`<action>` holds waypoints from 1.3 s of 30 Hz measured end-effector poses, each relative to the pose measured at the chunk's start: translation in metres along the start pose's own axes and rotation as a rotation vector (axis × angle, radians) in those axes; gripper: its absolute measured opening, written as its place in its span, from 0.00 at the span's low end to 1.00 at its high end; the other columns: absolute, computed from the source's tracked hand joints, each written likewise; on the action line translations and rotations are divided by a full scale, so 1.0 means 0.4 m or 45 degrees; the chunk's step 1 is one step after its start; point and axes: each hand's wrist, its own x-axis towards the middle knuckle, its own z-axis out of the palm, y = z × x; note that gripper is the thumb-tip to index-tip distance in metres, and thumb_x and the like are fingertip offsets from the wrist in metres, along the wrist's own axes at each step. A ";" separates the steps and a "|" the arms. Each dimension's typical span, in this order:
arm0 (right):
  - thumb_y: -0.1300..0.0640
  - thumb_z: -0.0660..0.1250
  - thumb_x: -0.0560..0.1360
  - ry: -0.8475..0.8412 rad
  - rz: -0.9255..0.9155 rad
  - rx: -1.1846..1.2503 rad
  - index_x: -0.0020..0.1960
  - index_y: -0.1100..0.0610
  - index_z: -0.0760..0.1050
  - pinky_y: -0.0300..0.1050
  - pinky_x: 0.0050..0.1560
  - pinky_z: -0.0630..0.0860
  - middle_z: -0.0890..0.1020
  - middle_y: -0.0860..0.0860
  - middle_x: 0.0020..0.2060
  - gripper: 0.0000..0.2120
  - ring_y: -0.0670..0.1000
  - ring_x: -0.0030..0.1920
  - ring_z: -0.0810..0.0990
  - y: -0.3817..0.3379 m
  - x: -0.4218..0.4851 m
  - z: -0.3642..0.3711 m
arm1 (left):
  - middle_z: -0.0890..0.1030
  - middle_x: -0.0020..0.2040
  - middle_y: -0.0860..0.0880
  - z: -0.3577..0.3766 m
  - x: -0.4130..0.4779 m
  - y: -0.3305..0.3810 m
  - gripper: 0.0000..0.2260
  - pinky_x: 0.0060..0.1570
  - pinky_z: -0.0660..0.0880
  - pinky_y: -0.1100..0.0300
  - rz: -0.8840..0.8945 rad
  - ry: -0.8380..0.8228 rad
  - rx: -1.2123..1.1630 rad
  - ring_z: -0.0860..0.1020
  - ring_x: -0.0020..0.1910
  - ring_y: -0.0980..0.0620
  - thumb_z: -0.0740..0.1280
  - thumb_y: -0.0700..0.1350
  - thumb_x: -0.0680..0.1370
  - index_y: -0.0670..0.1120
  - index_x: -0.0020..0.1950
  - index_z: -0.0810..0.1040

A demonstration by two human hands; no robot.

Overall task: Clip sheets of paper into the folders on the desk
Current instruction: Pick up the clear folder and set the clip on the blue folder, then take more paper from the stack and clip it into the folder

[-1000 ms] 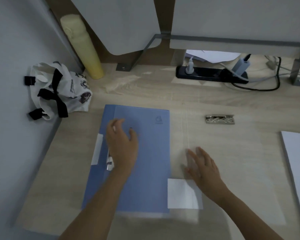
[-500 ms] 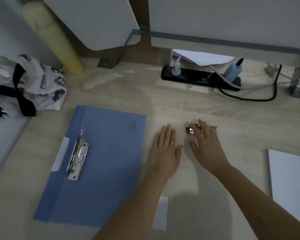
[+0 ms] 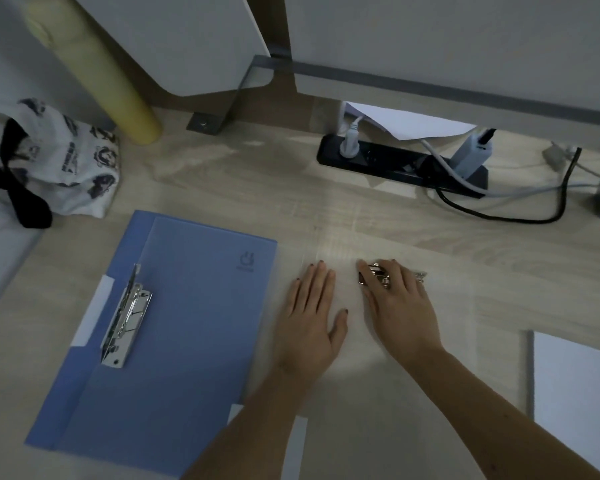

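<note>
Left hand (image 3: pixel 312 318) flat, fingers spread; right hand (image 3: pixel 397 299) covers the metal clip (image 3: pixel 378 273), grip unclear, beside blue folder (image 3: pixel 174 327).

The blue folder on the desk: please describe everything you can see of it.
The blue folder lies flat on the wooden desk, to the left of both hands, turned a little so its far end leans right. It looks like thin matte plastic, with a narrow strip along the left edge and a small printed logo near the far right corner. A shiny metal clip sits near its left edge, and a white label sticks out beside it. The left forearm crosses its near right corner. Neither hand touches it.
</note>
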 end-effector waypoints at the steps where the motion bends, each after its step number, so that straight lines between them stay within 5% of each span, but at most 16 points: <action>1: 0.53 0.54 0.75 -0.018 -0.009 -0.011 0.64 0.54 0.73 0.51 0.54 0.76 0.79 0.57 0.55 0.20 0.59 0.57 0.78 0.003 0.000 0.001 | 0.62 0.75 0.45 0.001 0.000 0.001 0.26 0.72 0.56 0.52 -0.002 0.006 -0.001 0.56 0.75 0.51 0.46 0.55 0.80 0.42 0.74 0.62; 7: 0.52 0.55 0.76 0.068 0.015 0.289 0.62 0.55 0.73 0.49 0.50 0.75 0.80 0.54 0.52 0.18 0.57 0.52 0.78 0.005 0.005 -0.026 | 0.60 0.76 0.45 0.003 -0.002 -0.002 0.27 0.73 0.54 0.53 -0.009 0.024 -0.009 0.55 0.76 0.51 0.53 0.55 0.79 0.43 0.74 0.60; 11: 0.54 0.60 0.77 0.143 0.258 0.668 0.54 0.55 0.71 0.43 0.41 0.68 0.77 0.49 0.46 0.07 0.52 0.49 0.75 0.026 0.011 -0.046 | 0.60 0.76 0.46 0.006 -0.002 -0.002 0.27 0.73 0.55 0.53 0.005 0.034 -0.019 0.56 0.76 0.50 0.55 0.54 0.78 0.43 0.75 0.60; 15: 0.59 0.59 0.77 0.290 0.541 0.969 0.48 0.55 0.71 0.47 0.44 0.70 0.79 0.53 0.48 0.03 0.54 0.50 0.76 0.072 0.007 -0.036 | 0.60 0.76 0.46 0.003 -0.003 -0.002 0.27 0.72 0.55 0.53 0.009 0.041 -0.006 0.55 0.76 0.50 0.56 0.52 0.78 0.43 0.74 0.61; 22: 0.62 0.60 0.75 0.327 0.793 0.981 0.49 0.56 0.76 0.50 0.51 0.73 0.73 0.56 0.51 0.07 0.57 0.46 0.77 0.144 -0.030 -0.024 | 0.61 0.75 0.45 0.001 -0.001 -0.003 0.27 0.72 0.54 0.53 0.034 0.027 0.018 0.55 0.75 0.50 0.55 0.51 0.77 0.42 0.74 0.61; 27: 0.60 0.58 0.78 0.296 0.817 0.972 0.61 0.57 0.73 0.52 0.56 0.73 0.71 0.60 0.58 0.13 0.53 0.45 0.75 0.142 -0.078 -0.037 | 0.64 0.74 0.43 -0.009 0.004 0.001 0.26 0.72 0.53 0.54 0.045 -0.014 0.003 0.56 0.74 0.50 0.55 0.50 0.76 0.41 0.73 0.64; 35: 0.65 0.58 0.76 0.234 0.917 0.912 0.58 0.56 0.74 0.42 0.48 0.69 0.71 0.53 0.55 0.13 0.51 0.46 0.76 0.119 -0.303 -0.060 | 0.69 0.70 0.38 -0.039 0.010 -0.002 0.26 0.70 0.53 0.54 0.079 -0.158 -0.007 0.66 0.71 0.43 0.52 0.50 0.75 0.38 0.68 0.69; 39: 0.65 0.58 0.77 0.227 1.045 0.917 0.57 0.57 0.75 0.44 0.47 0.70 0.70 0.53 0.52 0.12 0.55 0.48 0.77 0.117 -0.412 -0.071 | 0.47 0.78 0.44 -0.087 -0.014 0.018 0.27 0.74 0.42 0.56 0.081 -0.380 -0.042 0.46 0.77 0.48 0.48 0.50 0.78 0.42 0.76 0.51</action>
